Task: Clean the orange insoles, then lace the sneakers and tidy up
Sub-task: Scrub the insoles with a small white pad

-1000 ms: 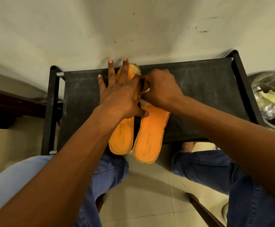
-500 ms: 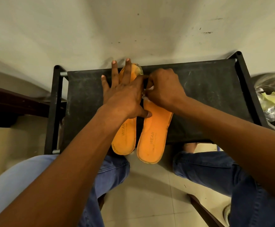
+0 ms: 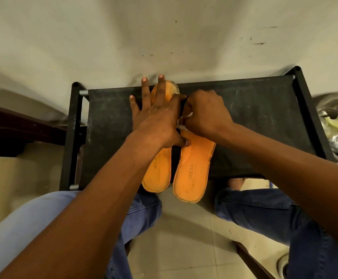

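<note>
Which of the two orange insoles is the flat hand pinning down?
The left insole, the one with the grimy toe: the left hand lies spread flat on it. The right insole is under the right hand, which grips a white wipe.

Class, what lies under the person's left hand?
The left hand presses flat on the left orange insole, itself on the black rack. The insole's middle is covered; its grimy toe and heel show.

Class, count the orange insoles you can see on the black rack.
2. The left insole lies under the flat left hand; the right insole lies beside it, its front covered by the right hand. None seem hidden.
</note>
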